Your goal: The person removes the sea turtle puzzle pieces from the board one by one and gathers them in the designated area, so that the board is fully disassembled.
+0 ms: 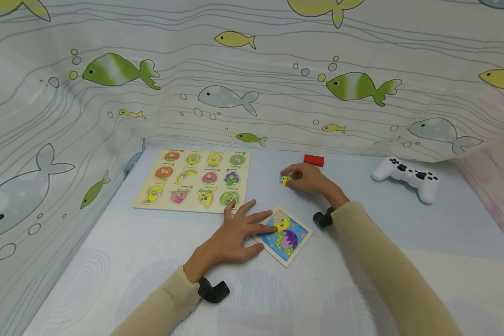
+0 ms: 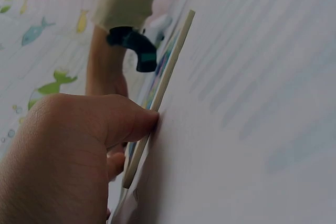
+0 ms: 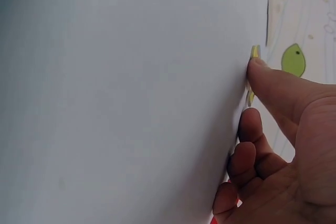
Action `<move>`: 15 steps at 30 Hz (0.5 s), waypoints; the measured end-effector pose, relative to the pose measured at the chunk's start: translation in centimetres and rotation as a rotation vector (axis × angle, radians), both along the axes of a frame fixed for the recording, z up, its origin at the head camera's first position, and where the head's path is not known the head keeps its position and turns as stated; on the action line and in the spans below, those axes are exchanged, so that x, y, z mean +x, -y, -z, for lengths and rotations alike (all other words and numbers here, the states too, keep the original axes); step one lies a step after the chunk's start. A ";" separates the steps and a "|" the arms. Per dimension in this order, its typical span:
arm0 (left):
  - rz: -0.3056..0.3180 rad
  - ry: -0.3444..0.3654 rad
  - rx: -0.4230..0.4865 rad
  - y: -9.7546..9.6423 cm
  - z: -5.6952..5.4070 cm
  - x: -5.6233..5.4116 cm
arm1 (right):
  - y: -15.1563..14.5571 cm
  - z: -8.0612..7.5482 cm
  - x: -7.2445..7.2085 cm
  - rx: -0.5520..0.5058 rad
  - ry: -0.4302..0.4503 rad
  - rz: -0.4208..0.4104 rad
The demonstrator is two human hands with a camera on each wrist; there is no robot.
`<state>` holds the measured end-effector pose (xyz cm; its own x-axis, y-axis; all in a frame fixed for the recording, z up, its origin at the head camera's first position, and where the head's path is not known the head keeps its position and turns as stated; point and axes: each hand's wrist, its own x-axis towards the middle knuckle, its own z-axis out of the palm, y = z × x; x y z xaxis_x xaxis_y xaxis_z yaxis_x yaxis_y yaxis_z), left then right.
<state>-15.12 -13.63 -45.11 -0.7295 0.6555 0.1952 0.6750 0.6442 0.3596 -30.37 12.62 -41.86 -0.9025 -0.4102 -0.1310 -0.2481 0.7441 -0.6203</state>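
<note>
My left hand [image 1: 237, 233], fingers spread, rests over the left corner of a small square jigsaw puzzle [image 1: 293, 252] in a wooden frame. The picture on it is blue with a yellow and purple animal, and bare wood shows near its far corner. In the left wrist view the thumb touches the edge of the puzzle frame [image 2: 176, 51]. Beyond it, my right hand [image 1: 306, 178] pinches a small blue and yellow puzzle piece [image 1: 283, 179] between thumb and fingers, low over the table. In the right wrist view the thumb covers most of that piece [image 3: 255, 52].
A wooden fruit peg puzzle [image 1: 195, 184] lies at the back left, its near right corner by my left fingertips. A red block [image 1: 313, 160] sits just behind my right hand. Farther right is a white game controller [image 1: 407, 177]. Fish-patterned cloth [image 1: 277, 70] rises behind the table.
</note>
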 end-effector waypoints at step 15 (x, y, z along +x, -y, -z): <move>0.014 -0.023 0.014 0.1 0.1 -0.2 | -0.3 0.3 -0.9 -0.057 0.001 0.000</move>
